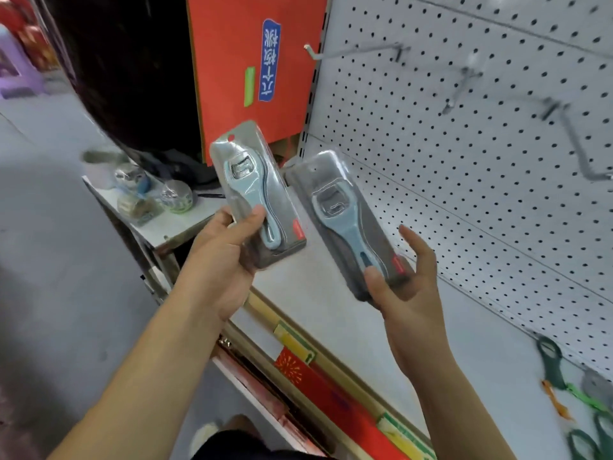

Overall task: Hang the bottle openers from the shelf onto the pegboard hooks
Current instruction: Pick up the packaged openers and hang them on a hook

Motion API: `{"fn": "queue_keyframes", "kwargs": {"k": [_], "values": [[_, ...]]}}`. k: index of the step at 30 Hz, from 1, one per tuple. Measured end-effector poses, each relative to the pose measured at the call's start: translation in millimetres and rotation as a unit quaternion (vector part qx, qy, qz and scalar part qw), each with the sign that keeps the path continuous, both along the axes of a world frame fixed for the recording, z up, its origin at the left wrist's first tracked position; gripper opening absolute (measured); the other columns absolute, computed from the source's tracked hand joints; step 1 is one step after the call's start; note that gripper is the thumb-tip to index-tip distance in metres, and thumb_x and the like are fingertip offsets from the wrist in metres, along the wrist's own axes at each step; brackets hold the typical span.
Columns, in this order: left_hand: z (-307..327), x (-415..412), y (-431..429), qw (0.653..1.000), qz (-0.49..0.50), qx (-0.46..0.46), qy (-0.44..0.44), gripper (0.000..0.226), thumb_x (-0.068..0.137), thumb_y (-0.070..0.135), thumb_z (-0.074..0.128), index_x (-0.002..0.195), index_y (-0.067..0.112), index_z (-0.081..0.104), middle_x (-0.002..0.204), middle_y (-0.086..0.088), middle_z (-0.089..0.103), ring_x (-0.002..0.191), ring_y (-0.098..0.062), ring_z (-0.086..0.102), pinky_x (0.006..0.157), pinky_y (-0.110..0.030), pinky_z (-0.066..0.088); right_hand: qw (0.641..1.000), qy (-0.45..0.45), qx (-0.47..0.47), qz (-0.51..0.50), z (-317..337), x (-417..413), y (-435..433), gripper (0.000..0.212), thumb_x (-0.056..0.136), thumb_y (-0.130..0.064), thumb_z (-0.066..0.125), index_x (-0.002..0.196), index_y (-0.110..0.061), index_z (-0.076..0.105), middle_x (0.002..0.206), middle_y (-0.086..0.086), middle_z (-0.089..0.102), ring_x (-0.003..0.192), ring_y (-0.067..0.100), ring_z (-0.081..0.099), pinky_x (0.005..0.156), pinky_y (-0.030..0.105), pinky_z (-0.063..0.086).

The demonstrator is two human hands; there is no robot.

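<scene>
Above the shelf (pixel 331 313), both hands (pixel 219 260) (pixel 409 293) hold bottle openers (pixel 255 197) (pixel 348 224).

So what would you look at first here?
Your eye goes to the two blue openers in clear packs, mid-picture: the left bottle opener gripped in the left hand, and the right bottle opener pinched in the right hand. Behind them on the right is a white pegboard with bare metal hooks. A big red cloth hangs at the top.
</scene>
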State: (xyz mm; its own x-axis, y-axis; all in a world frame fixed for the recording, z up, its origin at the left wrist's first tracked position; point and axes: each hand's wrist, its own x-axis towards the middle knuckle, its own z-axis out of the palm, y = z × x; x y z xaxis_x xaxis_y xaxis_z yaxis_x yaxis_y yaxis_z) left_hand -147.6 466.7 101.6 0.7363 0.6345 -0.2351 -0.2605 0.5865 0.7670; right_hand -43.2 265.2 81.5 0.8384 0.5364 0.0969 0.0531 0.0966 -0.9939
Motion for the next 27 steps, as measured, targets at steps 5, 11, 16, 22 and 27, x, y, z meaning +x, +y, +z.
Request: {"fn": "queue_keyframes", "kwargs": {"k": [5,11,16,22,27], "values": [[11.1,11.8,30.0,0.998,-0.039,0.046,-0.007,0.032,0.101,0.011,0.056,0.132,0.011,0.056,0.125,-0.01,0.072,0.113,-0.029,0.071,0.089,-0.044,0.06,0.999,-0.019,0.027,-0.04,2.3,1.6,25.5,0.043,0.081,-0.028,0.074,0.119,-0.042,0.06,0.115,-0.007,0.073,0.105,0.018,0.071,0.086,0.044,0.059],[27.3,31.0,66.8,0.997,-0.071,0.039,-0.018,0.035,0.098,0.028,0.061,0.129,0.013,0.06,0.128,-0.013,0.07,0.121,-0.036,0.065,0.099,-0.058,0.053,0.989,0.013,0.119,-0.084,19.8,-9.0,63.1,0.067,0.066,-0.05,0.089,0.124,-0.033,0.06,0.12,0.001,0.071,0.108,0.023,0.067,0.086,0.047,0.056],[36.0,43.2,91.1,0.992,-0.109,0.065,-0.027,0.06,0.088,0.046,0.063,0.136,0.01,0.057,0.129,-0.01,0.07,0.118,-0.03,0.068,0.096,-0.056,0.055,0.977,0.0,0.17,-0.126,29.9,-17.0,89.6,0.062,0.073,-0.035,0.087,0.127,-0.029,0.057,0.123,-0.002,0.069,0.108,0.021,0.067,0.084,0.041,0.058],[32.2,50.7,114.8,0.985,-0.154,0.074,-0.034,0.057,0.085,0.05,0.064,0.129,0.015,0.064,0.125,-0.013,0.071,0.117,-0.034,0.068,0.094,-0.052,0.058,0.967,-0.012,0.181,-0.177,31.7,-23.3,110.7,0.045,0.085,-0.011,0.071,0.124,-0.029,0.058,0.118,-0.005,0.071,0.105,0.018,0.068,0.081,0.038,0.058],[28.2,56.0,127.8,0.981,-0.171,0.085,-0.02,0.039,0.095,0.045,0.06,0.121,0.018,0.068,0.112,-0.011,0.076,0.097,-0.03,0.071,0.085,-0.048,0.06,0.964,-0.024,0.162,-0.209,36.1,-24.1,123.1,0.054,0.079,-0.023,0.075,0.13,-0.024,0.058,0.123,-0.003,0.069,0.11,0.021,0.068,0.085,0.042,0.058]]}}
